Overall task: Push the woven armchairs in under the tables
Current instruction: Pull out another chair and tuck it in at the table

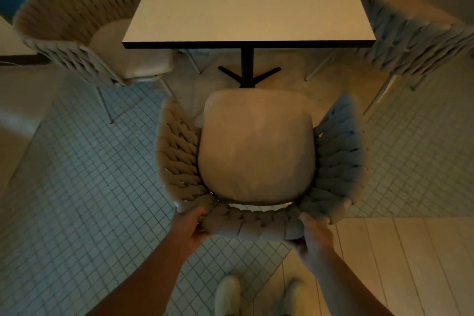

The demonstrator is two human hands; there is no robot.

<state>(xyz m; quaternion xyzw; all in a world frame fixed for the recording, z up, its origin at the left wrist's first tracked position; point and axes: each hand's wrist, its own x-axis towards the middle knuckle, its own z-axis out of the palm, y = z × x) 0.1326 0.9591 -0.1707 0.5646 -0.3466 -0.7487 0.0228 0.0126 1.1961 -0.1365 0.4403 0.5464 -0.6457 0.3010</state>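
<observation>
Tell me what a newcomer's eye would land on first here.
First, the woven armchair in the centre, its seat not yet under the white table ahead. The left hand and right hand grip its backrest. A left armchair and a right armchair flank the table.

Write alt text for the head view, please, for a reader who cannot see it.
Seen from above, a person's left grip and right grip hold the back of a woven armchair that stands pulled out before a white square table. A second armchair and a third armchair flank the table, on a tiled floor.
</observation>
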